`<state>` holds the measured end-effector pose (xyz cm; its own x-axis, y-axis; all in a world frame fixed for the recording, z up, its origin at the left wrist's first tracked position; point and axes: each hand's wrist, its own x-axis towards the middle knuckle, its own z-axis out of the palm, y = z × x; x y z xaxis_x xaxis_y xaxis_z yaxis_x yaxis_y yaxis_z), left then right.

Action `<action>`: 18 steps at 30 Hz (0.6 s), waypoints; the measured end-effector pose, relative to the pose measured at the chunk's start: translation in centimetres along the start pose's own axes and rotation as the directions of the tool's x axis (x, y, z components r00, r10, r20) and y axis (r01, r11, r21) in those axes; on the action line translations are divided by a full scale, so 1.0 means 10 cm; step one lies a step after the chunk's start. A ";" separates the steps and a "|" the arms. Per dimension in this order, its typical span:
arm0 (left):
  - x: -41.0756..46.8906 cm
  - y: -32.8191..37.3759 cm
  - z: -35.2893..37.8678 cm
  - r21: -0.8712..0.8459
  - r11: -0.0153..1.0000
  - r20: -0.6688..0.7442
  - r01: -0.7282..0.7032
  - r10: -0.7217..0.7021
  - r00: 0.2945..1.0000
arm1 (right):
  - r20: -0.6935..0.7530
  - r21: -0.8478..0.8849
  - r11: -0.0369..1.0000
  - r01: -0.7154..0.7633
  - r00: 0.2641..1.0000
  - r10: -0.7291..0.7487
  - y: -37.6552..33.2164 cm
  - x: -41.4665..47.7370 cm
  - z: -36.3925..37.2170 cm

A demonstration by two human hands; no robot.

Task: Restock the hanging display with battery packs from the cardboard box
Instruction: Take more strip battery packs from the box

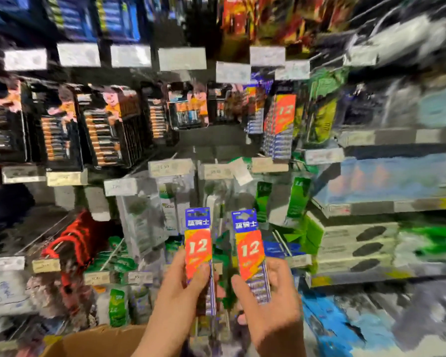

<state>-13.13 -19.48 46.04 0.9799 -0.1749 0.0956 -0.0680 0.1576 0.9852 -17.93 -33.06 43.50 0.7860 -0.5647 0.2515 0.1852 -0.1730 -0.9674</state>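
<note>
While each hand holds one pack upright before the hanging display, neither pack is on a hook yet.

Grips: the left hand is closed round the left battery pack, thumb across its lower front. The right hand is closed round the right battery pack, thumb at its lower left edge. Both packs are orange and blue, marked "12", side by side and not touching. The cardboard box sits low in view, just beside the left wrist, its contents hidden.

Risks, as I judge them:
- The matching packs hang higher and to the right, so a reach lies ahead.
- With both hands occupied, neither is free to steady a hook or part the packs already on it.
- A hang-hole that misses the hook tip could let a pack fall among the lower rows (the hole itself is too blurred to find).
- Choosing the wrong hook is the other hazard, since the neighbouring rows look crowded.

Around:
- Black-and-orange battery packs hang at upper left.
- Clear blister packs and green cartons sit right behind the held packs.
- Price labels jut forward between the hands and the target row.
- The right-side shelves are too smeared to read.
</note>
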 end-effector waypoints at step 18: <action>0.77 1.10 1.00 0.244 0.912 0.031 -0.328 0.331 0.943 | 0.060 0.040 0.987 0.155 0.986 -0.157 -0.82 1.13 -0.67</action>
<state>-8.22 -28.76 59.04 0.8958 -0.1427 0.4209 -0.4296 -0.0357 0.9023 -14.55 -43.39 54.51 0.7813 -0.4809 0.3979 0.3280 -0.2261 -0.9172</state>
